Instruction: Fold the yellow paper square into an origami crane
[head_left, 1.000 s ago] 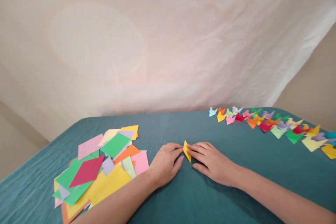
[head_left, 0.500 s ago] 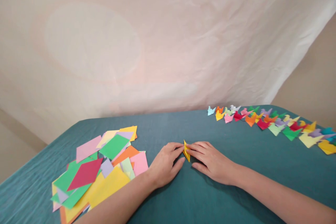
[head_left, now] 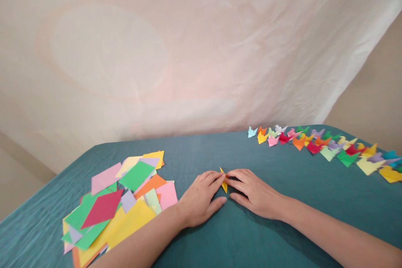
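Observation:
A small piece of folded yellow paper (head_left: 224, 187), narrow and pointed at both ends, lies on the dark green cloth between my hands. My left hand (head_left: 202, 197) comes at it from the left, its fingertips pressed on the paper's middle and its thumb resting on the cloth nearer to me. From the other side, my right hand (head_left: 251, 191) holds the paper's right edge with its fingertips, the thumb lower and apart from it. Fingertips of both hands hide the paper's middle.
Loose coloured paper sheets (head_left: 135, 217) lie in an overlapping pile at the left, partly under my left forearm. Several small folded paper birds (head_left: 314, 147) stand in rows at the right. A pale cloth (head_left: 201, 50) hangs behind the table (head_left: 201, 150).
My left fingers have moved right, onto the middle of the folded yellow paper, and the left thumb has shifted right and nearer to me. My right hand has barely moved.

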{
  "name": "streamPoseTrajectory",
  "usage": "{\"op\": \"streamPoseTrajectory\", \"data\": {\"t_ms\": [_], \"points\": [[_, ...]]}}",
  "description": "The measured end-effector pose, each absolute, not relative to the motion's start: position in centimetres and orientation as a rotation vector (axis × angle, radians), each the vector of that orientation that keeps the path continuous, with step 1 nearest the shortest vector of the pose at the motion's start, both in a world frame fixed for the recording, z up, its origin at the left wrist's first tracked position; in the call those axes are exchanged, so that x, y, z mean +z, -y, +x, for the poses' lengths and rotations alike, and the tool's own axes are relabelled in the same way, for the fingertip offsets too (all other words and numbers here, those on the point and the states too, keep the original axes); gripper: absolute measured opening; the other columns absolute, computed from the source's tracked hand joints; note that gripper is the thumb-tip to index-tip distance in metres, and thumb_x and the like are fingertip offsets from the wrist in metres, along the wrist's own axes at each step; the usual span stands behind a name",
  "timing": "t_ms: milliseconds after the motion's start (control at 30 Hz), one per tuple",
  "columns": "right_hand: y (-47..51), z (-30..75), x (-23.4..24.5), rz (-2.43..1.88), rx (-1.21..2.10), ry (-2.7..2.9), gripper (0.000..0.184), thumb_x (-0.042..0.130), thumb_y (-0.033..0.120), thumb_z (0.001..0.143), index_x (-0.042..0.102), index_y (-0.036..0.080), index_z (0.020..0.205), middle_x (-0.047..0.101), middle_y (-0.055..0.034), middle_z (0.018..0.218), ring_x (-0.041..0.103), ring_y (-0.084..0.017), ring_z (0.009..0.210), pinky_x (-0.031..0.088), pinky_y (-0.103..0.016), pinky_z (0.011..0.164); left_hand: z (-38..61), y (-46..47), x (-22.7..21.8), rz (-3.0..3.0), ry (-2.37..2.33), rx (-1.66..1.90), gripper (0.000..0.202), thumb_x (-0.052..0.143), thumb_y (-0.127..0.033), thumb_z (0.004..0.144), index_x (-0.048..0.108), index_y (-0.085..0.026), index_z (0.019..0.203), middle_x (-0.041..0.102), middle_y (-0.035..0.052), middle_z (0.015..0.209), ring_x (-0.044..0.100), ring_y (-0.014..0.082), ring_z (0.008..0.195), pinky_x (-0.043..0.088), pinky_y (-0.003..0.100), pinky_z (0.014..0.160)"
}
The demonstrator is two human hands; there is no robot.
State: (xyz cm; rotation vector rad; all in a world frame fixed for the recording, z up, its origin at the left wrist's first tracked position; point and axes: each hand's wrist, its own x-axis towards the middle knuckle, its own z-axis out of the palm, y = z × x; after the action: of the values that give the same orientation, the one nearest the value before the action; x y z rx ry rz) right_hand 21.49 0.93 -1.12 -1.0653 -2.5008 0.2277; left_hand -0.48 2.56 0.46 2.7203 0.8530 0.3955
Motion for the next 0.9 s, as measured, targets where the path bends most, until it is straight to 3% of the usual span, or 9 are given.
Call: {"op": "streamPoseTrajectory", "data": {"t_ms": [233,433,600,900], "points": [[-1.2,21.8,-1.9,-1.022,0.234,2.453,0.032,0.048,0.024,0.088,0.056,0.019,0.119,0.058,-0.0081,0.117,0.05,-0.021,0.11,0.04,-0.039,0.097,-0.5,-2.5,0.4,2.792,-0.862,0.286,0.051,0.038,-0.04,0.091,0.03,-0.02,0.138,0.039,0.0089,0.137,0.032,0.0236,0.127,0.028,0.043,0.106],[-1.5,22.0,-2.4,-1.056,0.188,2.273,0.029,0.042,0.017,0.088,0.061,0.02,0.11,0.063,-0.0078,0.107,0.057,-0.019,0.099,0.047,-0.037,0.089,-0.6,-2.6,0.2,2.806,-0.878,0.255,0.049,0.037,-0.041,0.092,0.031,-0.023,0.137,0.039,0.0058,0.139,0.031,0.0247,0.128,0.027,0.044,0.106],[-1.4,21.7,-2.0,-0.999,0.169,2.327,0.034,0.045,0.021,0.088,0.055,0.021,0.12,0.061,-0.007,0.115,0.052,-0.022,0.109,0.044,-0.042,0.094,-0.6,-2.6,0.3,2.822,-0.881,0.294,0.046,0.038,-0.041,0.092,0.035,-0.026,0.135,0.039,0.0047,0.138,0.033,0.0251,0.125,0.03,0.045,0.105],[-1.5,21.5,-1.8,-1.006,0.134,2.446,0.033,0.047,0.029,0.09,0.055,0.022,0.12,0.061,-0.0063,0.116,0.048,-0.022,0.113,0.04,-0.043,0.097,-1.0,-3.0,0.5,2.824,-0.846,0.342,0.043,0.045,-0.042,0.089,0.042,-0.032,0.13,0.046,0.0045,0.131,0.037,0.0257,0.121,0.032,0.046,0.101]]}}
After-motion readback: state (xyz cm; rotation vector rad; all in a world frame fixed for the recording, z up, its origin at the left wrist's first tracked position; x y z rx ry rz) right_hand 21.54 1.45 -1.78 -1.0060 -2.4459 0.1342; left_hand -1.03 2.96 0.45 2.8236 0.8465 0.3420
